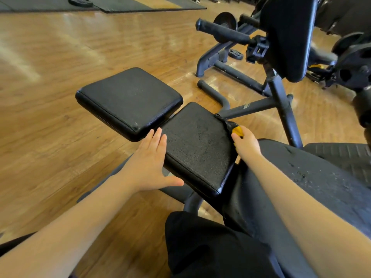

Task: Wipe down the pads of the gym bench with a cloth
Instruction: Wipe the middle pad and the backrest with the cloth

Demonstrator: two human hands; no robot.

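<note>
Wiping proceeds at the near pad (197, 145) of the gym bench, one of two black cushions set side by side; the far pad (128, 101) lies just beyond it. The right hand (246, 144) has its grip clenched on a dark-and-yellow cloth (230, 125) at the pad's right edge. The left hand (149, 165) rests flat, fingers straight, grip released, against the pad's left side, apparently steadying it. The cloth looks soft and light, best bunched in the palm; the upholstery looks firm, slightly yielding, its textured skin cracked near the middle, so it likely wants gentle strokes. A small label on the frame (259, 106) is too small to read; no other writing shows.
</note>
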